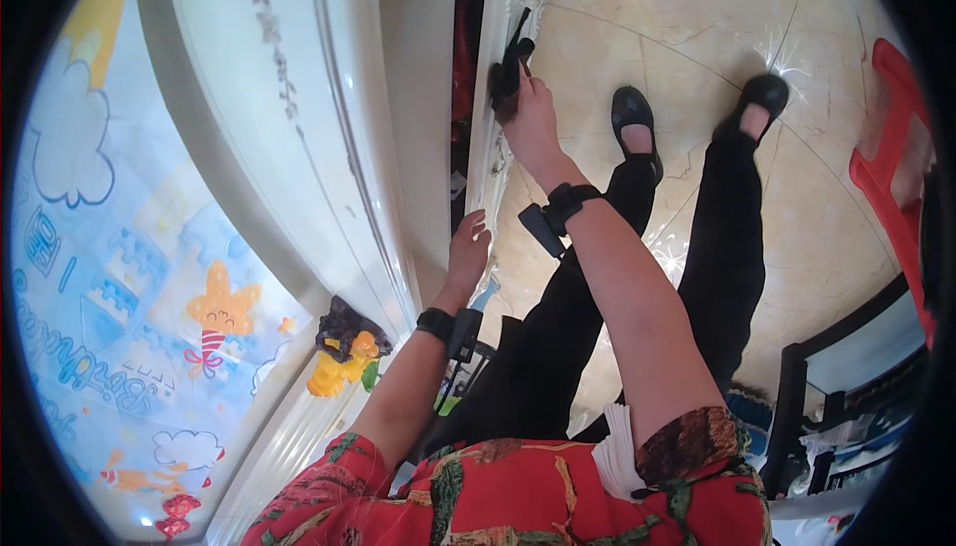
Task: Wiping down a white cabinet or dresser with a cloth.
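Observation:
My right hand (534,124) holds a black item (508,79) over the white front of a pulled-out drawer (482,135). A thin strip sticks up from this item; its exact kind is unclear. My left hand (470,251) is at the nearer end of the drawer front, with its fingers loosely curled and nothing visible in them. Whether its fingertips touch the drawer edge is hard to tell. Red and dark contents (464,61) show through the narrow gap behind the front. Each wrist wears a black strap with a small device.
A white cabinet (418,90) carries the drawer. On its left lies a printed, light-blue party sheet (142,240). Yellow artificial flowers and a dark bundle (351,329) rest at the cabinet corner. A red plastic frame (885,165) stands right on the marble-patterned floor (672,16); a dark-framed rack (795,411) is lower right.

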A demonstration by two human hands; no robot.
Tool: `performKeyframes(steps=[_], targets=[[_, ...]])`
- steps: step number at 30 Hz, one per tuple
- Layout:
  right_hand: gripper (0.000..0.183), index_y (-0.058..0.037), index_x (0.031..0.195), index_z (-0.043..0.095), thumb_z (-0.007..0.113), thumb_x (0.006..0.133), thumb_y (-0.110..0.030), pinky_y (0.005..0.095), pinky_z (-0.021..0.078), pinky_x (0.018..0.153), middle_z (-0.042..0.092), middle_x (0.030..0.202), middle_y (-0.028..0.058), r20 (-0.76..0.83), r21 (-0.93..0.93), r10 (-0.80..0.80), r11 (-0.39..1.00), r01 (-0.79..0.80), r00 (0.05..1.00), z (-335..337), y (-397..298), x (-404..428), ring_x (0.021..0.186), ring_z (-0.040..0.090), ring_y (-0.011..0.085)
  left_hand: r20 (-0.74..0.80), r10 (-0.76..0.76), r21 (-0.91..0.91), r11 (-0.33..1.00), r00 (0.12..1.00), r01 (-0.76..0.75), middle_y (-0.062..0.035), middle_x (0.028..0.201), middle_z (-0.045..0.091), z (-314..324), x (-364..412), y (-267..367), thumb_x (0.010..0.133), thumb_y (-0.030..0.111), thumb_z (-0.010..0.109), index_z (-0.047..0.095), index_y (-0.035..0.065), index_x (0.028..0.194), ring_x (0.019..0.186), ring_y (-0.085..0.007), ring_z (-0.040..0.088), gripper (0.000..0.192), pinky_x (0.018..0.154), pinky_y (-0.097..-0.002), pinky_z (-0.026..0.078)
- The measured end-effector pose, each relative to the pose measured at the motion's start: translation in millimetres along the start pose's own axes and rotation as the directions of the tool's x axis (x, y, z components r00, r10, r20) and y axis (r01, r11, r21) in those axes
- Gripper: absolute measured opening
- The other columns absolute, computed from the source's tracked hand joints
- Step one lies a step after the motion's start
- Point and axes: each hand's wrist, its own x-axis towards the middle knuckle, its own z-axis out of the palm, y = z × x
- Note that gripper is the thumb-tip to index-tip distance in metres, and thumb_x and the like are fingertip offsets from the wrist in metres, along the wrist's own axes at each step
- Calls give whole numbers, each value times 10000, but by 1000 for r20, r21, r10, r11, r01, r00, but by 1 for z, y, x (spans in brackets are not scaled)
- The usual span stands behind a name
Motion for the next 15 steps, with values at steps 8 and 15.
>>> performKeyframes(steps=[8,15], targets=[[638,-20,1444,487,635,823,-15,497,512,913,605,1138,265,453,-45,-8,999,31,892,21,49,-106,1068,559,446,-103,-25,-13,1000,994,23,-190,1415,560,27,-23,-58,940,94,552,507,65,1431,1253,-330,584,494,1037,-401,472],[556,-49,1351,571,621,797,-38,513,496,819,612,1072,257,177,-130,151,983,-129,973,-63,94,-109,993,595,430,-104,118,153,983,988,-101,-225,1422,543,49,-35,-101,907,48,580,515,40,1412,1339,-372,507,510,1112,-428,414]])
